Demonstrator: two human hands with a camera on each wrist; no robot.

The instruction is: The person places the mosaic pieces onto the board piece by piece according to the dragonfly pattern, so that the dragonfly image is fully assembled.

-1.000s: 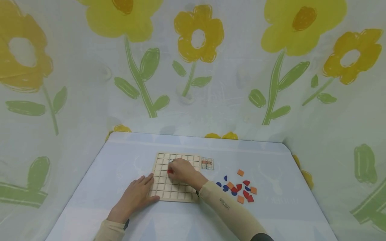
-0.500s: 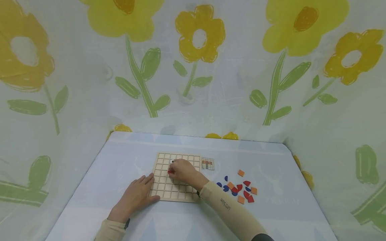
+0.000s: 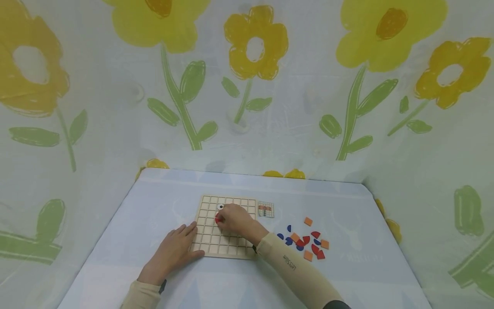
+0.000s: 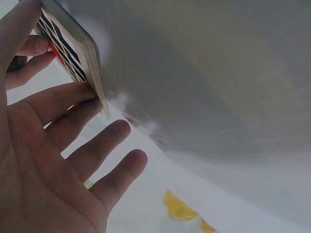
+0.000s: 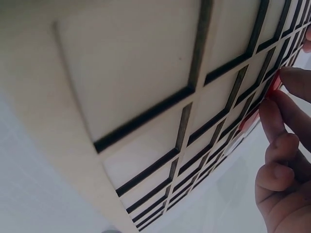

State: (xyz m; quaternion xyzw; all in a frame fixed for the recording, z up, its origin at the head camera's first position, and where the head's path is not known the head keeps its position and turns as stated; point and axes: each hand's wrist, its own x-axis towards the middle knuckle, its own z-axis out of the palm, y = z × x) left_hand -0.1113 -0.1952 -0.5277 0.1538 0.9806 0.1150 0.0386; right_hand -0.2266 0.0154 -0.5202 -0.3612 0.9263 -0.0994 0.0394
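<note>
Head view: right hand [image 3: 236, 219] nearer, grip pinched on red piece [image 5: 274, 86] just nearside of eye disc [image 3: 221, 207] on grid board [image 3: 214, 249], long axis unclear tbh; left hand [image 3: 173, 248] just spread at board edge.

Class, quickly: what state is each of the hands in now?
Left hand: open, fingers touching the wooden board at its edge.
Right hand: closed, pinching a red piece.

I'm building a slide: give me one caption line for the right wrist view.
Right hand pinching a red piece at a wooden grid board.
</note>
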